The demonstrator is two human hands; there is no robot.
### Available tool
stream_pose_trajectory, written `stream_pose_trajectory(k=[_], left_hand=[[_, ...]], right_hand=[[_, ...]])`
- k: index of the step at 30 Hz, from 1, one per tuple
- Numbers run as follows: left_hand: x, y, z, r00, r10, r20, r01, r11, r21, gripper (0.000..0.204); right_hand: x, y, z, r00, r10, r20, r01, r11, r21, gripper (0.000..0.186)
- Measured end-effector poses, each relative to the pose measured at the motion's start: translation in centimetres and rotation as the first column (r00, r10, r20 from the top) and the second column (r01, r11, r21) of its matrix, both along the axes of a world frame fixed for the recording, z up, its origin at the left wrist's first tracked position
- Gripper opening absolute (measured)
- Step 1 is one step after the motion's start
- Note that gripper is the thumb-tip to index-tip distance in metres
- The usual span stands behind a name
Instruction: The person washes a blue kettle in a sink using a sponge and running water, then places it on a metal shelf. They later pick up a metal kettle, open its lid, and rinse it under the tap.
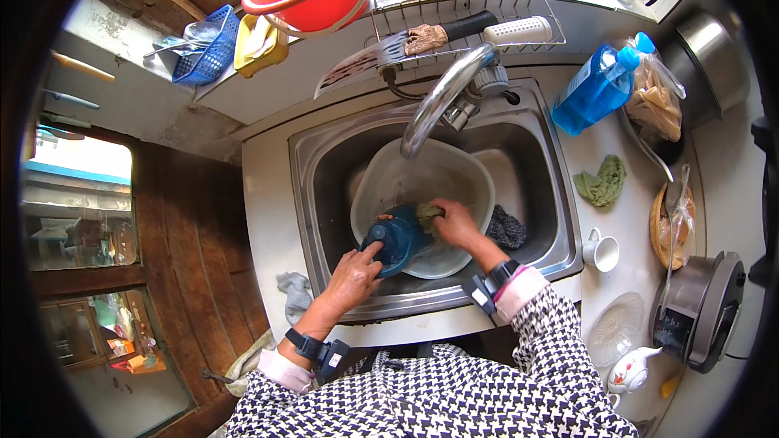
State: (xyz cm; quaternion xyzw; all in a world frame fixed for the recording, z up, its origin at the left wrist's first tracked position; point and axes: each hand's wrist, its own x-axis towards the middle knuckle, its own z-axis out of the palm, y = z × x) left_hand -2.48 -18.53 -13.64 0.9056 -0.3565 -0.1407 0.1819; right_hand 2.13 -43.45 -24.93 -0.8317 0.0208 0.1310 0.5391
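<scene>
In the steel sink (304, 186) stands a pale translucent basin (479, 170) with water in it. My left hand (354, 278) grips a dark blue translucent plastic vessel (406, 247) with a round knob or cap, tilted over the basin's near left side. Its exact kind is hard to make out. My right hand (456, 225) is closed on a green scrubbing cloth (428, 212), held against or right beside the blue vessel. The curved chrome faucet (434, 101) hangs over the basin. No stream of water shows from it.
A dark mesh scrubber (506, 229) lies in the sink, right of the basin. On the right counter are a blue soap bottle (592, 91), a green cloth (601, 182), a white cup (600, 251) and a teapot (633, 371). A wide-bladed knife (361, 65) rests by the wire rack.
</scene>
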Motion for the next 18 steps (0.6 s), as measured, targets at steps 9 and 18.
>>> stream_pose_trajectory(k=[9,18], left_hand=[[0.1,-1.3,-0.7,0.993,0.081,-0.081,-0.086,0.994,-0.062,0.018],[1.3,-2.6,-0.3,0.998,0.016,-0.068,-0.017,1.0,-0.015,0.019]], right_hand=[[-0.8,3.2,0.6,0.984,-0.059,0.17,0.066,0.997,-0.034,0.034],[-0.4,-1.1,-6.7,0.94,0.104,-0.326,-0.219,0.914,-0.341,0.031]])
